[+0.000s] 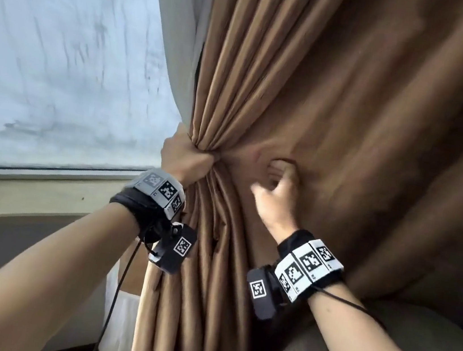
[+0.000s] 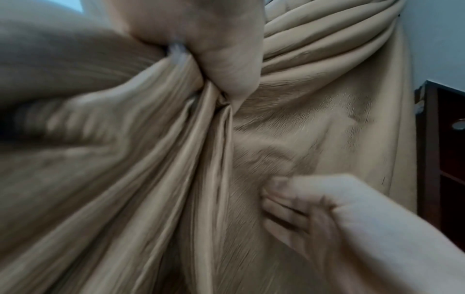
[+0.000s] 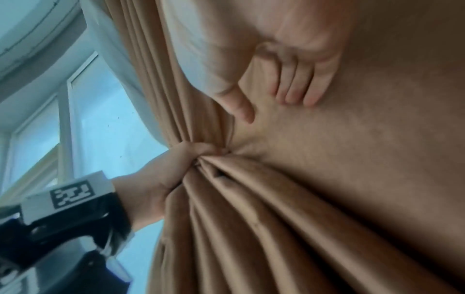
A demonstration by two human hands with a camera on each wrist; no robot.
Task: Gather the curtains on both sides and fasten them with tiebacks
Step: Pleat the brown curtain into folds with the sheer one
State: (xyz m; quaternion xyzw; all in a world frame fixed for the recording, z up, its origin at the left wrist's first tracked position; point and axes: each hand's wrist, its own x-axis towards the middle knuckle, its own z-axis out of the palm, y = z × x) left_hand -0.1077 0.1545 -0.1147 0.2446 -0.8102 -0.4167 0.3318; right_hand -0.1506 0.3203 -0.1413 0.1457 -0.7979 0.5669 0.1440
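A streaked window [image 1: 61,62] with a pale sill [image 1: 28,194] fills the left. One brown curtain [image 1: 339,101] hangs vertically beside it, smooth and finely ribbed, its pleats converging where the left hand [image 1: 186,158] fists them tight. The right hand [image 1: 276,195], fingers curled, hooks looser cloth just beside.

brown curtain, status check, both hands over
Left hand grips bunched brown curtain. Right hand pressing folds inward, fingers curled into fabric. No tieback in view.
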